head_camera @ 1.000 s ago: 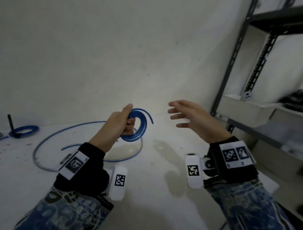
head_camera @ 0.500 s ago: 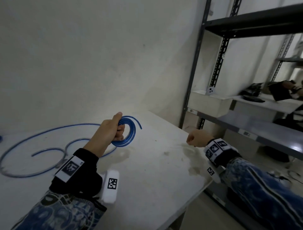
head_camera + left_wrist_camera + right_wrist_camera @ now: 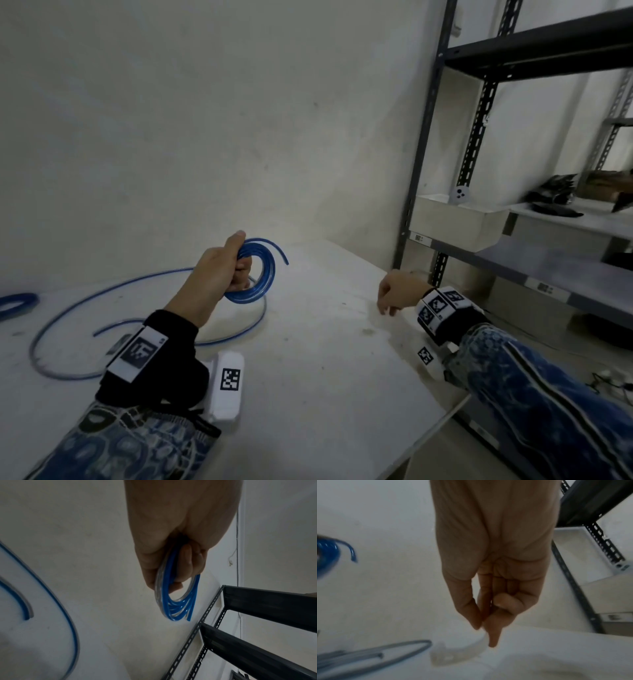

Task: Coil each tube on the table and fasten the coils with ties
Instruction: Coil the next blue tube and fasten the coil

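My left hand [image 3: 233, 263] is raised above the white table [image 3: 308, 377] and grips a small coil of blue tube [image 3: 263, 277], whose free end sticks out to the right. From the left wrist the curled fingers [image 3: 187, 563] pass through the blue coil [image 3: 178, 608]. The tube's loose remainder [image 3: 102, 301] lies in a wide loop on the table behind my left arm. Near the table's right edge, my right hand [image 3: 394, 294] points down. The right wrist view shows its thumb and forefinger [image 3: 483, 628] pinching a pale translucent tie [image 3: 453, 654] just over the tabletop.
A second blue coil [image 3: 17, 303] lies at the far left edge of the table. A dark metal shelf rack [image 3: 513, 58] stands right of the table, with a white bin [image 3: 455, 222] on its lower shelf. The table's edge [image 3: 438, 421] runs under my right forearm.
My right hand swung from open in front of me to the table's right edge, curled, and now pinches the tie. The left hand kept hold of the coil.
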